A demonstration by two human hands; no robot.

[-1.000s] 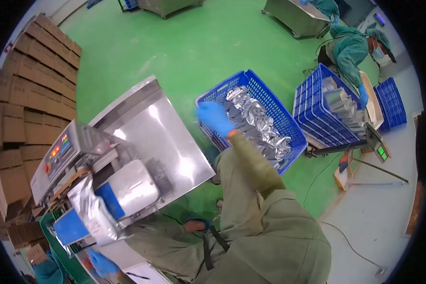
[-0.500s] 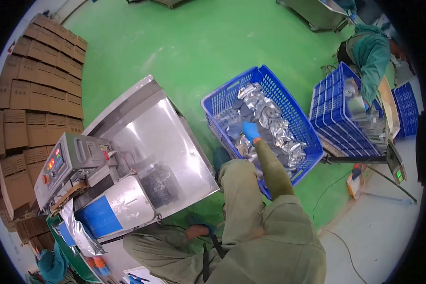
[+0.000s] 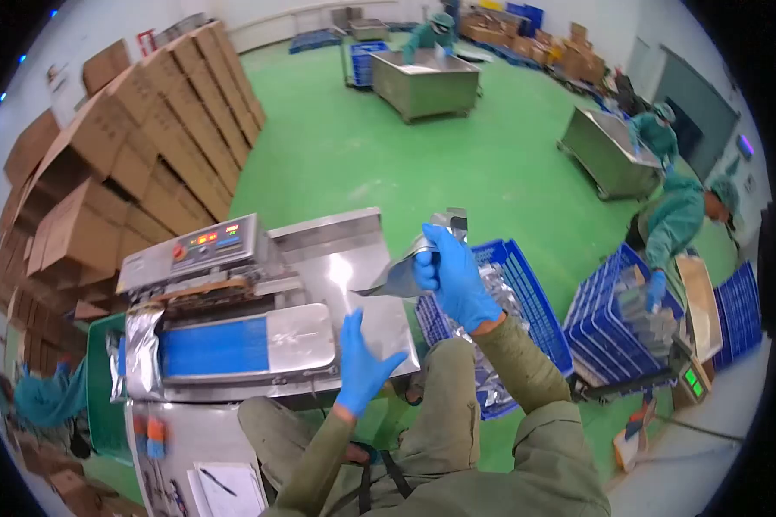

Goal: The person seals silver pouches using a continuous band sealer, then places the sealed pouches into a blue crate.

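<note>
My right hand, in a blue glove, is closed around a silver foil pouch and lifts it above the near end of the blue basket. Part of the pouch is hidden behind my fingers. My left hand, also gloved in blue, is empty, thumb and fingers apart, in front of the steel tray. Below and behind my right hand, the blue basket holds several more crumpled foil pouches. To the left stands a conveyor sealing machine with a blue belt; another foil pouch hangs over its left end.
Stacked cardboard boxes line the left. A green bin adjoins the machine's left end. Paper with a pen lies on the near-left table. On the right, a co-worker reaches into another blue basket. Steel carts stand farther back.
My right hand has come up out of the blue basket with a foil pouch. My left hand has risen from the paper beside the pen. The view has tilted up.
</note>
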